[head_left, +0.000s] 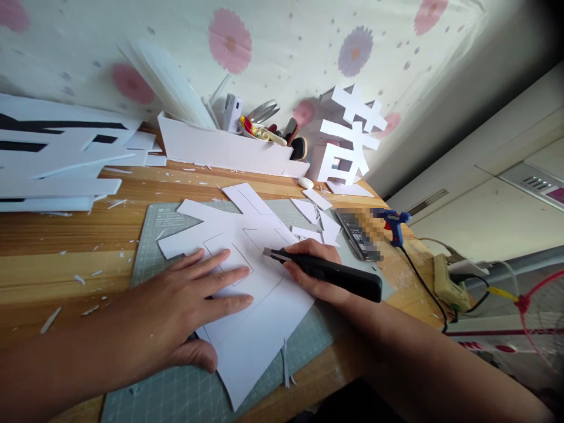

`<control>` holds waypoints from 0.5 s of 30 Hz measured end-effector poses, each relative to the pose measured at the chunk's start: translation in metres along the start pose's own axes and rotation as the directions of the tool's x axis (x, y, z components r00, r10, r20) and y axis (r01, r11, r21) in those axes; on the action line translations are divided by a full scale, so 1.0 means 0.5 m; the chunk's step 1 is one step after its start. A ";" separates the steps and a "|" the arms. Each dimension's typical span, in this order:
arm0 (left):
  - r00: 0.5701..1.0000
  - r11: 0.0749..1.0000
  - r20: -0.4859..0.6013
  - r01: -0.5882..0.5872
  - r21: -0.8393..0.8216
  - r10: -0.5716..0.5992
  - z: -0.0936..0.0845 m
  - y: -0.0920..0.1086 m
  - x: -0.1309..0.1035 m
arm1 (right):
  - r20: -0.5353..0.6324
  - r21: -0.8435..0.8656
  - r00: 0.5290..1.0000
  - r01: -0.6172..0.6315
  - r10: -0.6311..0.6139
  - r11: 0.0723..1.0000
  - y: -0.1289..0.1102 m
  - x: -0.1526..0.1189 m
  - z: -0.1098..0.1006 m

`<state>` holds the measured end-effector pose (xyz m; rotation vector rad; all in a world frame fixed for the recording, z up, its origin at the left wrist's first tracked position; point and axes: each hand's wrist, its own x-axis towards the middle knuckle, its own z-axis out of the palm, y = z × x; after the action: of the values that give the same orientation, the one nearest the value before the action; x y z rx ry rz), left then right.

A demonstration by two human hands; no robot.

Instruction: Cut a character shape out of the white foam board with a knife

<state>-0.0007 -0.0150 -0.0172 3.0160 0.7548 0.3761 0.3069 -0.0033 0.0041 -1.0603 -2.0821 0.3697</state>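
A white foam or card sheet (264,311) with drawn or cut outlines lies on the grey-green gridded cutting mat (176,399). Several arms of the sheet stick out at its far side. My left hand (194,299) presses flat on the sheet's left part, fingers spread. In my right hand (315,264) is a black utility knife (339,276), its blade out and pointing left, close above or on the sheet near a dark line. Whether the blade tip touches the sheet I cannot tell. White offcuts (317,214) lie at the mat's far right.
Behind the mat stand a white organizer box (220,147) with tools and a white built-up character (348,141). Cut white sheets (53,158) are stacked at left. On the right lie a phone-like device (359,235), a blue glue gun (396,226) with its cord, and a power strip (449,282).
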 end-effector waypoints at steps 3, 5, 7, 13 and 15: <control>1.000 1.000 0.016 0.000 -0.010 0.001 0.002 -0.002 -0.002 | 0.035 -0.009 0.999 -0.006 0.007 1.000 -0.002 0.000 -0.007; 1.000 1.000 0.022 0.000 -0.010 0.001 0.003 -0.004 -0.003 | 0.051 -0.013 0.998 -0.022 0.023 1.000 -0.005 0.000 -0.012; 1.000 1.000 0.015 -0.003 -0.002 0.003 0.006 -0.005 -0.004 | 0.057 -0.021 0.998 -0.030 0.031 0.999 -0.007 -0.002 -0.015; 1.000 0.999 -0.007 -0.018 0.052 0.018 0.013 -0.007 -0.008 | 0.072 -0.042 0.997 0.029 -0.026 0.999 -0.008 -0.004 -0.022; 1.000 0.999 -0.013 -0.024 0.047 0.024 0.014 -0.007 -0.009 | 0.075 -0.052 0.996 0.042 -0.038 0.998 -0.007 -0.004 -0.024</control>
<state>-0.0045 -0.0133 -0.0251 3.0718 0.7396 0.3850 0.3145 -0.0082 0.0133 -1.0487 -2.1861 0.3397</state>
